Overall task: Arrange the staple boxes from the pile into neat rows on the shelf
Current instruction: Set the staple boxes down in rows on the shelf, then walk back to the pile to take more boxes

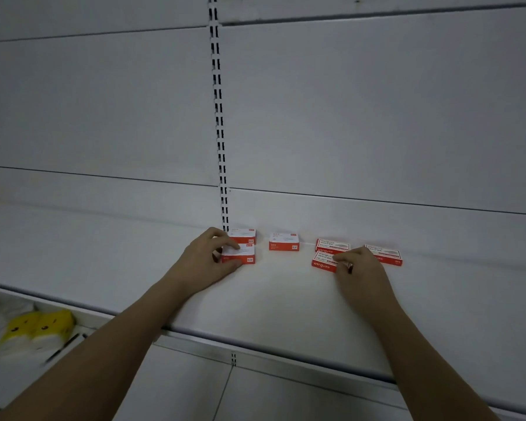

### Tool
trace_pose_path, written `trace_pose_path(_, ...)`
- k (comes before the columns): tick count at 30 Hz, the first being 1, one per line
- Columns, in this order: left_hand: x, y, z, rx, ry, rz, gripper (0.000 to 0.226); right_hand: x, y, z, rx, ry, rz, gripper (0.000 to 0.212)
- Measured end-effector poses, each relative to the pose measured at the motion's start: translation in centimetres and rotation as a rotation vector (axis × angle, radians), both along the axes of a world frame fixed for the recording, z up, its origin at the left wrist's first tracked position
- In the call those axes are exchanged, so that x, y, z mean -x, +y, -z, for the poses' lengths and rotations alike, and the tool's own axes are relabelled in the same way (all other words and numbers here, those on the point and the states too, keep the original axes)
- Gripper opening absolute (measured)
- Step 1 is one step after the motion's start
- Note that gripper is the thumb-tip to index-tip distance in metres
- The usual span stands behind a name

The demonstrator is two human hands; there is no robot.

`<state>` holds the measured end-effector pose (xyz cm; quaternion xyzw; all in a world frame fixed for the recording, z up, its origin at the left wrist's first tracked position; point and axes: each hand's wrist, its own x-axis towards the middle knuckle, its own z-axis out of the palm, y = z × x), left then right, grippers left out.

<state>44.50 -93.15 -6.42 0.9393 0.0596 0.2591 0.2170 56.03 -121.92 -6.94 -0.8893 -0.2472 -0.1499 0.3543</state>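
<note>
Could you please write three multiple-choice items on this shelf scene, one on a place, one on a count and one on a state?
1. Where does the lone box between the two groups sit?
A. At the shelf's front edge
B. Near the back panel
C. On the lower shelf

2. How many staple boxes show on the shelf in front of the person?
A. Three
B. Six
C. Nine

3. What is the left hand doing?
A. Hanging idle off the shelf
B. Resting flat on the back panel
C. Gripping the front left box

Answers: 1 B, it stands close to the back panel, in line with the rear boxes. 2 B, two at left, one in the middle, three at right. 3 C, its fingers and thumb curl round that box.
</note>
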Motion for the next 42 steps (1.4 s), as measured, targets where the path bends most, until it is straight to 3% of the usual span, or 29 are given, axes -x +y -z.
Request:
trace_pose_path(5, 1.8, -1.4, -0.9, -0.064, -0.071, -0.212, 0.032, 1.9, -0.3, -1.3, -0.072, -0.072, 0.078, 0.026)
trace_pose_path(7, 3.2, -2.0, -1.2, -0.126, 0.042, -0.268, 0.039, 3.4, -0.2, -2.0, -0.003, -0.128, 0.089, 0.024)
trace_pose_path(9, 5.0, -2.6, -1.4, -0.087, 0.185, -0.261, 0.042, 5.4, 0.6, -2.7, 0.106, -0.104, 0.025, 0.026)
trace_pose_path(12, 8.6, -2.5, -2.4, -0.051, 0.220, -0.244, 0.040, 9.3, 3.6, -4.5, 0.262, -0.032, -0.113, 0.032)
trace_pose_path(15, 13.4, -0.5, -4.5, -0.072, 0.301, -0.259, 0.044, 14.2, 8.2, -7.8, 0.292, 0.056, -0.272, 0.036)
trace_pose_path(20, 23.0, 5.8, -8.6, -0.041, 0.392, -0.330, 0.052, 23.4, 17.7, -11.9, 0.361, 0.086, -0.429, 0.038)
trace_pose_path(25, 33.6, 13.7, -10.6, 0.097, 0.331, -0.365, 0.051, 32.5, 28.0, -13.3, 0.354, 0.069, -0.558, 0.038)
trace_pose_path(31, 44.7, 23.1, -11.8, 0.051, 0.338, -0.558, 0.051, 40.7, 39.5, -13.5, 0.359, 0.028, -0.723, 0.037)
trace_pose_path(36, 49.5, 30.4, -12.5, -0.025, 0.299, -0.730, 0.056, 43.8, 48.6, -14.0, 0.310, -0.014, -0.800, 0.038)
trace_pose_path(42, 51.0, 39.3, -11.0, 0.024, 0.280, -0.823, 0.050, 44.2, 59.8, -12.3, 0.312, 0.002, -0.869, 0.040)
